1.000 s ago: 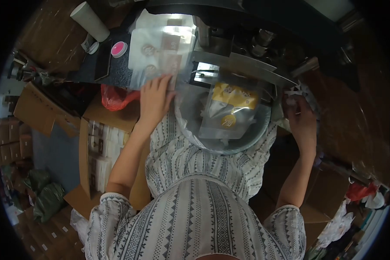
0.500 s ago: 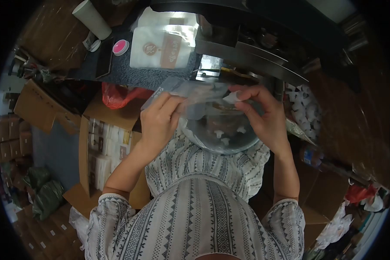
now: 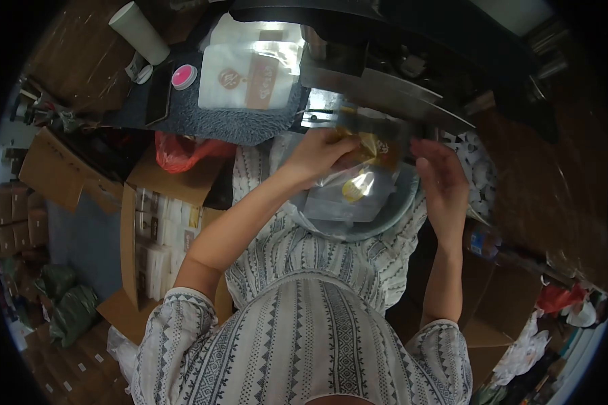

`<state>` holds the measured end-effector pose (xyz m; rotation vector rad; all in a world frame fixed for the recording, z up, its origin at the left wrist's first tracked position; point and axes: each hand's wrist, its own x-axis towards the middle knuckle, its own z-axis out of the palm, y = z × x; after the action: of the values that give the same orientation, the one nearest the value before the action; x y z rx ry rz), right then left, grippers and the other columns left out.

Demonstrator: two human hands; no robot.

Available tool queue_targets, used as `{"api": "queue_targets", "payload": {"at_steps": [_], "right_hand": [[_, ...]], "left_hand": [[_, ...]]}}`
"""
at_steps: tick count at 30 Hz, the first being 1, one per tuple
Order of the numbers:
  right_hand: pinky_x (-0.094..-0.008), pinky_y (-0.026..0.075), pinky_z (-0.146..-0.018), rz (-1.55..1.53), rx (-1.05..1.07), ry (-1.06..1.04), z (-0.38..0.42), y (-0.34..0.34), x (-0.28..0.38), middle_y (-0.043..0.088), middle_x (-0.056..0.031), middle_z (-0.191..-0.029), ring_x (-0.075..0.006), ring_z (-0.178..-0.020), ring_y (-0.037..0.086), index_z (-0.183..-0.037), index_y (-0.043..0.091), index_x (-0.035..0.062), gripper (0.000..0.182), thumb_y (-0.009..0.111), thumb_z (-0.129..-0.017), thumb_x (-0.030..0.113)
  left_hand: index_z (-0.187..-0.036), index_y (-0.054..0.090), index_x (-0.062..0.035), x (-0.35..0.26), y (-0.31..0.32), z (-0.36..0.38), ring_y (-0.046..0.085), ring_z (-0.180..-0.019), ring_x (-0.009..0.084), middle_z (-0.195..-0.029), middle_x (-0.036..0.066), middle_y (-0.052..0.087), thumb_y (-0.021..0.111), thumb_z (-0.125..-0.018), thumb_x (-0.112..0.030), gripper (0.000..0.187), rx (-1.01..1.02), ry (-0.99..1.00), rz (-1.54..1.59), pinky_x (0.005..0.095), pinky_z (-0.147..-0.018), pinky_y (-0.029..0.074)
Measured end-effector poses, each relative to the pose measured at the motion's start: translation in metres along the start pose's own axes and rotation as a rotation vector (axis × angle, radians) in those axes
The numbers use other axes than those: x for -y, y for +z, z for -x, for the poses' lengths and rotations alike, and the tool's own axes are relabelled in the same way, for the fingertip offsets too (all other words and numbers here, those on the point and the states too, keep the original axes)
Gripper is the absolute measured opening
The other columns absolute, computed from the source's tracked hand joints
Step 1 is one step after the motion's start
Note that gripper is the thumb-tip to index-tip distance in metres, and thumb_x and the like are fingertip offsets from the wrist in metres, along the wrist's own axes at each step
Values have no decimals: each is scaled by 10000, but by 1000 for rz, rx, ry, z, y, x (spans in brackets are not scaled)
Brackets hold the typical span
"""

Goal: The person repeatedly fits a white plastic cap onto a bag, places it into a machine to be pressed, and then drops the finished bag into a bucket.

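Note:
My left hand [image 3: 325, 156] reaches over the basin with its fingers closed on a clear plastic pouch [image 3: 378, 154] with gold-brown print. The pouch lies tilted and catches glare. Beneath it another clear pouch [image 3: 341, 206] shows over the round basin [image 3: 408, 202] on my lap, hiding most of the basin's inside. To the right of the pouch is my right hand [image 3: 446, 177], thumb and fingers slightly apart, with nothing visible between them. Just beyond the hands stands a dark metal machine [image 3: 412, 88].
Printed white pouches [image 3: 240, 81] lie on a grey cloth [image 3: 230, 123], beside a pink-topped tin [image 3: 184, 76], a phone [image 3: 159, 93] and a white cup [image 3: 140, 34]. Left is an open carton [image 3: 130, 250] of packs. Small white plastic parts [image 3: 479, 179] are heaped at right.
My left hand has moved right, over the basin, and a gold-printed pouch now shows there. My right hand has shifted right; the small white piece it held is no longer visible.

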<state>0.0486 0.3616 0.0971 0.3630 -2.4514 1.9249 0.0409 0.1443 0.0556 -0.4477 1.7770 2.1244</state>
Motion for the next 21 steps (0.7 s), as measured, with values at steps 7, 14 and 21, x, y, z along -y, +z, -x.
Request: {"api": "queue_targets", "payload": {"at_steps": [7, 14, 21], "right_hand": [[-415, 529, -767, 1163, -197, -32, 2, -55, -48, 646, -179, -972, -348, -890, 637, -1017, 648, 60, 202, 604, -840, 147], [-435, 497, -847, 956, -94, 213, -8, -54, -56, 629, -131, -1032, -338, -1009, 582, -957, 702, 123, 208, 638, -759, 133], [-415, 497, -844, 1072, 112, 54, -19, -62, -77, 662, -80, -1000, -313, -967, 609, -936, 728, 143, 220, 610, -751, 126]], "left_hand": [[-1117, 610, 35, 18, -20, -4, 594, -853, 99, -958, 60, 648, 610, -934, -329, 408, 182, 14, -47, 222, -715, 488], [-1107, 615, 3, -54, -118, -44, 655, -950, 301, -967, 160, 675, 611, -892, -253, 335, -501, 447, -805, 404, -817, 512], [-1426, 331, -10, -18, -120, -77, 138, -1425, 388, -1518, 209, 233, 566, -852, -484, 781, -613, 594, -1302, 559, -1127, 85]]}}
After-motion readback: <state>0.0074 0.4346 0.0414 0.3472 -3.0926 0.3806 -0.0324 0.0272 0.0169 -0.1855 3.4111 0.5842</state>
